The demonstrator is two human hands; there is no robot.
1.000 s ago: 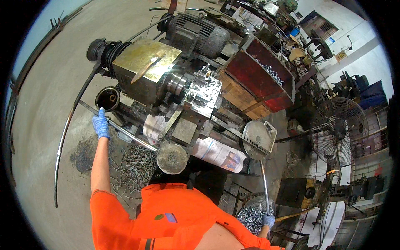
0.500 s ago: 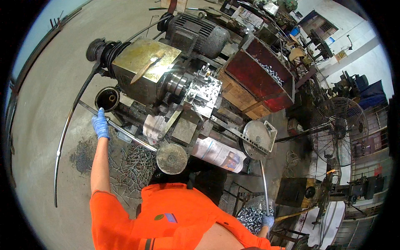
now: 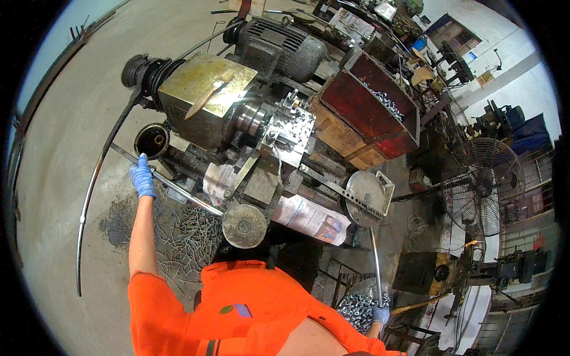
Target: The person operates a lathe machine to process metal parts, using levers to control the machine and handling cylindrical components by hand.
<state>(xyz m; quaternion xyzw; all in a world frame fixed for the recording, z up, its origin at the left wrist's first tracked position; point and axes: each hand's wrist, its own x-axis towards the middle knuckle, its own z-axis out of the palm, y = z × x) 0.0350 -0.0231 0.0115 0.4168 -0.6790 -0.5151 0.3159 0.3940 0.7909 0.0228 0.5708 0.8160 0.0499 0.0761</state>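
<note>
My left hand (image 3: 142, 177), in a blue glove, is closed round a long metal lever bar (image 3: 193, 200) in front of the machine. The bar slants to a round metal disc (image 3: 244, 226). Low on the right, my gloved right hand (image 3: 380, 314) grips the lower end of a shiny metal lever rod (image 3: 376, 255), which hangs from a larger handwheel (image 3: 365, 194). Between the hands stands the oily machine, with its chuck (image 3: 252, 120) and a slide block (image 3: 292, 137) strewn with chips. A thin pale strand (image 3: 278, 163) hangs from the block.
Small metal parts fill a basket (image 3: 356, 308) beside my right hand. Thin metal shavings (image 3: 190, 240) lie heaped on the floor. Behind the machine are a motor (image 3: 279, 50) and a red bin (image 3: 362, 110) holding metal parts. A large fan (image 3: 484, 187) stands right.
The pale strand now dangles below the slide block, where none showed before. Both hands keep their grips, and the right hand has shifted only slightly.
</note>
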